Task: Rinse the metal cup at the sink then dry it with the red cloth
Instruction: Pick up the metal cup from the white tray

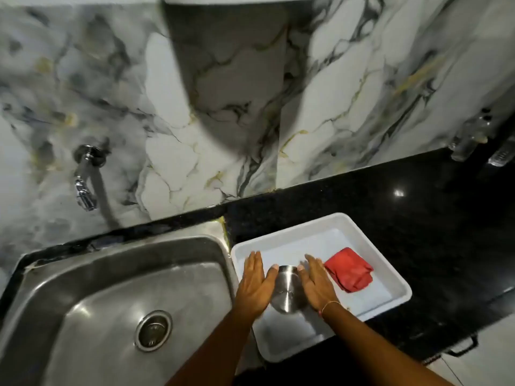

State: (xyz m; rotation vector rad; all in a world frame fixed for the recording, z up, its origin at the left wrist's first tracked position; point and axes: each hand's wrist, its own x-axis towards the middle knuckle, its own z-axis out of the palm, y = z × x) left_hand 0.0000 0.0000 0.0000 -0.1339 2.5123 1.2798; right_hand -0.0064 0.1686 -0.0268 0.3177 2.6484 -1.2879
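Metal cup [287, 291] sits between two flat palms over the white tray [390, 277], its base turned toward the camera; whether it rests on the tray floor or is lifted off it cannot be told, and its mouth is hidden from view. Left hand [255, 285] presses the cup's left side with fingers straight and held together, thumb tip against the upper edge of the cup. Right hand [316, 284] mirrors it on the other side, fingers extended and close together, slightly blurred, thumb touching the cup near the top. Neither hand curls around the cup; it is squeezed between the palms. A thin bracelet [330, 304] circles the right wrist. Both forearms run down to the bottom edge and are cut off there.

One red cloth [349, 270] lies folded in the tray, just beside the right hand. One steel sink [83, 302] with one drain [152, 330] lies left of the tray, and one tap [85, 176] juts from the marble wall [334, 79]. On the black counter [362, 196], far right, some clear objects [471, 137] are too blurred to identify.
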